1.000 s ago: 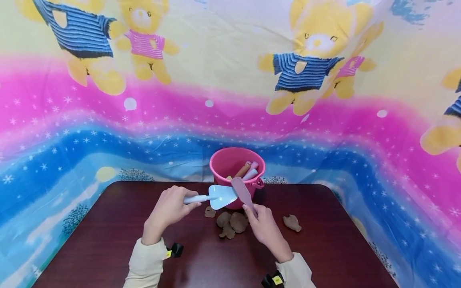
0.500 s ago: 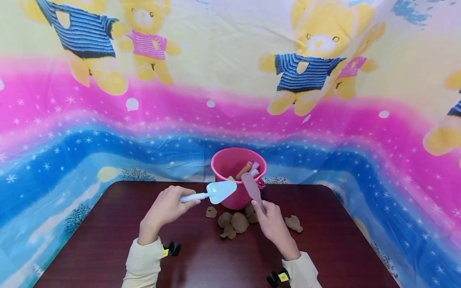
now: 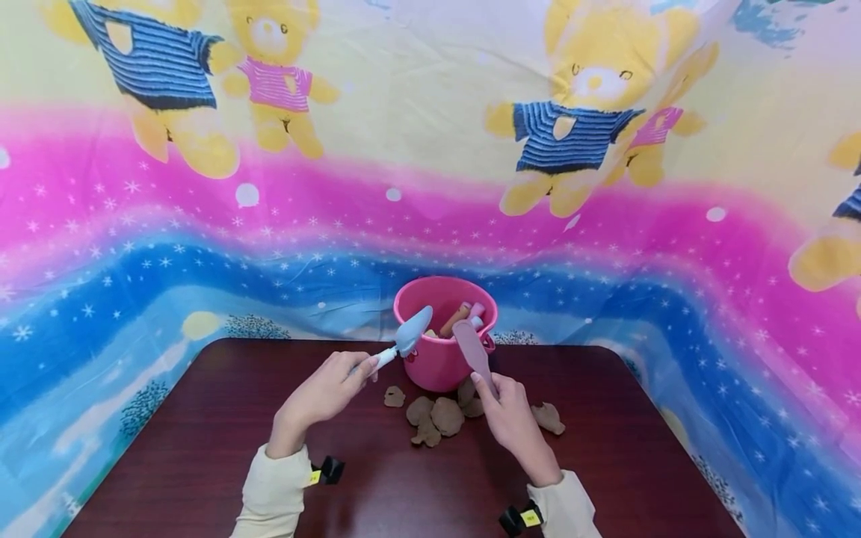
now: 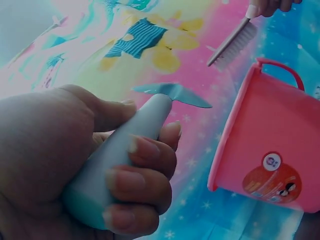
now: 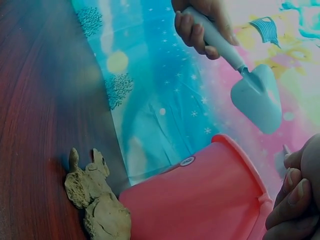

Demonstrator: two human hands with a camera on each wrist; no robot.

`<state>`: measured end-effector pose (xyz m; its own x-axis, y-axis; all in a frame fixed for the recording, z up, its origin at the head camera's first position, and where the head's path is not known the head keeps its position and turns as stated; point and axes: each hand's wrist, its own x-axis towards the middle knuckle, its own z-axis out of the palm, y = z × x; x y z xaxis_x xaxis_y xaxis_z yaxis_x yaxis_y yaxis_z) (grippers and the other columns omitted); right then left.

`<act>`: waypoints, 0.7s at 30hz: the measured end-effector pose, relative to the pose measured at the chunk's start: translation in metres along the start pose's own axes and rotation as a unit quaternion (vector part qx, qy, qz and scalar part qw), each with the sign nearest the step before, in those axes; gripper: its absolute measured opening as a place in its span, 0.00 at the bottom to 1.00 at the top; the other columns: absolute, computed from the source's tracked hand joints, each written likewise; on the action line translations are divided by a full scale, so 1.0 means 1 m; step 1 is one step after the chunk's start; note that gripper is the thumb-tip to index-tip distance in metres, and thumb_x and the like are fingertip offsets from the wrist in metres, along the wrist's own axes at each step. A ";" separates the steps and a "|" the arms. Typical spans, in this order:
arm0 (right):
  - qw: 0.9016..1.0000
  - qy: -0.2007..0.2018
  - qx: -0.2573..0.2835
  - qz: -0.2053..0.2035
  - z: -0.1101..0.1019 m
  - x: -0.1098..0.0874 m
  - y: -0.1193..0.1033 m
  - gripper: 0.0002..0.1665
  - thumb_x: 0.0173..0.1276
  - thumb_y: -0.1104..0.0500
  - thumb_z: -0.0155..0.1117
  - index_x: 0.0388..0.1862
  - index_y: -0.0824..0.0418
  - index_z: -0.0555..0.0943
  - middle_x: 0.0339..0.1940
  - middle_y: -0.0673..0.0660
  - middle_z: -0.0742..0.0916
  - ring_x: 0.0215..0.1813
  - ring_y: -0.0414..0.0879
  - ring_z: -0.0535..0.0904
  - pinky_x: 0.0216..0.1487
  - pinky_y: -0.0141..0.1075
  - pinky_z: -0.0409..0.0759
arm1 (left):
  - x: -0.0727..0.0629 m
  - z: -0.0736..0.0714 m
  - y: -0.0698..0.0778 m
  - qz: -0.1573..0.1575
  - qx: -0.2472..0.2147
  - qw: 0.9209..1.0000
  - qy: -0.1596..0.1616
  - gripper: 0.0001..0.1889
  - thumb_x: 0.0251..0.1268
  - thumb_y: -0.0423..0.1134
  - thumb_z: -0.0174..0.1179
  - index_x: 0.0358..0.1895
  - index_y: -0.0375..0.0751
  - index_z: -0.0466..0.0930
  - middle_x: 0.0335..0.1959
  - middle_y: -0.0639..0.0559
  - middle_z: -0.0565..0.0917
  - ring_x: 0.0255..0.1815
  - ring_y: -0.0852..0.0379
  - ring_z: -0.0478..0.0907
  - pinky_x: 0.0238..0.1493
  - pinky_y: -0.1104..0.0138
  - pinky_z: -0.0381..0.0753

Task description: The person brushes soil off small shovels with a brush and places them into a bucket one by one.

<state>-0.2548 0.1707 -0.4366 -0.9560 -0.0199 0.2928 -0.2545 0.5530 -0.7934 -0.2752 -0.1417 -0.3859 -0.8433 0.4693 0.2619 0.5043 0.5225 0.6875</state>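
Observation:
My left hand (image 3: 328,387) grips the pale handle of a garden trowel (image 3: 413,332), fingers curled round it in the left wrist view. The light-blue blade stands tilted up at the left of a pink bucket (image 3: 437,370). A mauve-backed brush (image 3: 473,348) is in my right hand (image 3: 510,420), pinched by its handle end in front of the bucket's right rim. White bristles show on the brush (image 4: 234,46) in the left wrist view. Several brown clay-like lumps (image 3: 447,416) lie on the table between my hands, in front of the bucket.
Inside the bucket stand orange-brown, pink and pale handles (image 3: 456,320). One lump (image 3: 548,418) lies right of my right hand, and a small one (image 3: 394,396) lies left of the others. A printed cloth (image 3: 323,299) hangs behind the dark table (image 3: 222,418).
The trowel blade has turned from lying flat, pointing right, to tilting upward beside the bucket rim. My right hand has shifted slightly right with the brush, then stayed nearly still.

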 end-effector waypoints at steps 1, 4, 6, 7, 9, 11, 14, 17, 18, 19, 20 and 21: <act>1.000 0.000 0.001 0.000 0.000 0.000 -0.001 0.27 0.79 0.43 0.55 0.23 0.58 0.72 0.14 0.50 0.69 0.17 0.41 0.63 0.19 0.32 0.61 | 0.000 0.001 0.000 -0.001 -0.010 1.000 -0.003 0.17 0.83 0.47 0.47 0.34 0.44 0.78 0.16 0.57 0.68 0.17 0.64 0.60 0.21 0.68 0.64; 1.000 0.002 0.003 -0.001 -0.002 -0.001 -0.002 0.27 0.79 0.43 0.55 0.23 0.59 0.71 0.14 0.50 0.69 0.17 0.41 0.62 0.19 0.32 0.61 | 0.002 0.005 -0.001 -0.009 -0.036 0.999 -0.008 0.16 0.82 0.47 0.49 0.35 0.43 0.77 0.17 0.55 0.68 0.16 0.62 0.60 0.21 0.68 0.64; 1.000 0.004 0.005 -0.003 -0.002 -0.002 -0.004 0.27 0.79 0.43 0.55 0.23 0.59 0.71 0.14 0.50 0.69 0.17 0.41 0.62 0.19 0.32 0.60 | 0.004 0.007 -0.002 -0.016 -0.044 0.999 -0.007 0.14 0.79 0.49 0.54 0.36 0.44 0.78 0.18 0.55 0.70 0.17 0.63 0.62 0.22 0.68 0.66; 1.000 0.004 0.006 -0.004 -0.003 -0.002 -0.005 0.28 0.79 0.43 0.55 0.23 0.59 0.70 0.14 0.50 0.68 0.17 0.41 0.62 0.19 0.32 0.60 | 0.004 0.009 -0.002 -0.020 -0.049 0.999 -0.006 0.13 0.77 0.50 0.57 0.38 0.45 0.78 0.19 0.55 0.72 0.17 0.62 0.62 0.21 0.68 0.66; 1.000 0.004 0.011 -0.004 -0.003 -0.003 -0.007 0.28 0.79 0.42 0.54 0.22 0.59 0.70 0.14 0.50 0.68 0.16 0.40 0.61 0.19 0.32 0.60 | 0.006 0.012 -0.003 -0.025 -0.054 0.998 -0.007 0.12 0.73 0.50 0.62 0.41 0.45 0.79 0.20 0.53 0.75 0.17 0.62 0.64 0.21 0.67 0.68; 1.000 0.003 0.017 -0.007 -0.003 -0.004 -0.009 0.29 0.79 0.41 0.54 0.23 0.59 0.70 0.13 0.50 0.68 0.16 0.40 0.61 0.19 0.32 0.60 | 0.008 0.015 -0.004 -0.021 -0.053 0.998 -0.015 0.12 0.70 0.50 0.65 0.43 0.46 0.79 0.21 0.53 0.78 0.17 0.62 0.68 0.21 0.66 0.71; 1.000 0.000 0.027 -0.013 -0.003 -0.005 -0.011 0.29 0.78 0.40 0.55 0.23 0.59 0.71 0.13 0.50 0.69 0.16 0.39 0.61 0.19 0.32 0.61 | 0.010 0.018 -0.004 0.004 -0.044 0.998 -0.034 0.12 0.73 0.49 0.62 0.43 0.44 0.79 0.21 0.54 0.79 0.19 0.62 0.73 0.24 0.66 0.74; 0.999 -0.006 0.036 -0.020 -0.002 -0.008 -0.014 0.27 0.78 0.40 0.55 0.24 0.58 0.73 0.13 0.50 0.70 0.17 0.39 0.62 0.19 0.32 0.63 | 0.011 0.019 -0.003 0.025 -0.023 0.999 -0.041 0.11 0.76 0.50 0.58 0.42 0.46 0.79 0.21 0.57 0.77 0.21 0.63 0.73 0.28 0.67 0.74; 0.999 -0.009 0.039 -0.022 -0.002 -0.008 -0.015 0.27 0.78 0.40 0.55 0.25 0.57 0.74 0.14 0.50 0.70 0.17 0.39 0.62 0.19 0.32 0.63 | 0.011 0.020 -0.003 0.028 -0.018 0.999 -0.041 0.11 0.76 0.51 0.57 0.42 0.47 0.79 0.22 0.57 0.77 0.21 0.64 0.72 0.29 0.67 0.74; 0.999 -0.011 0.041 -0.024 -0.001 -0.009 -0.016 0.27 0.78 0.40 0.55 0.25 0.56 0.74 0.14 0.50 0.70 0.17 0.39 0.62 0.19 0.32 0.63 | 0.011 0.020 -0.002 0.031 -0.014 0.999 -0.041 0.10 0.77 0.50 0.57 0.42 0.49 0.79 0.22 0.56 0.77 0.22 0.64 0.72 0.30 0.67 0.74; 0.999 -0.014 0.044 -0.026 0.000 -0.010 -0.017 0.26 0.78 0.40 0.55 0.25 0.56 0.74 0.14 0.50 0.70 0.17 0.39 0.62 0.19 0.32 0.63 | 0.011 0.021 -0.002 0.033 -0.011 0.999 -0.042 0.10 0.77 0.50 0.56 0.42 0.49 0.79 0.22 0.55 0.77 0.22 0.64 0.71 0.30 0.66 0.74; 0.998 -0.018 0.046 -0.029 0.001 -0.011 -0.019 0.26 0.78 0.40 0.55 0.25 0.56 0.75 0.14 0.50 0.71 0.17 0.39 0.62 0.19 0.32 0.63 | 0.012 0.021 -0.001 0.031 -0.008 0.999 -0.040 0.09 0.78 0.50 0.55 0.43 0.50 0.79 0.22 0.54 0.77 0.22 0.65 0.70 0.30 0.67 0.75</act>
<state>-0.2393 0.1599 -0.4252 -0.9436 -0.0802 0.3212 -0.3198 0.4713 -0.8219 -0.2816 -0.1218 -0.3983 -0.7920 0.5569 0.2501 0.5521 0.4786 0.6828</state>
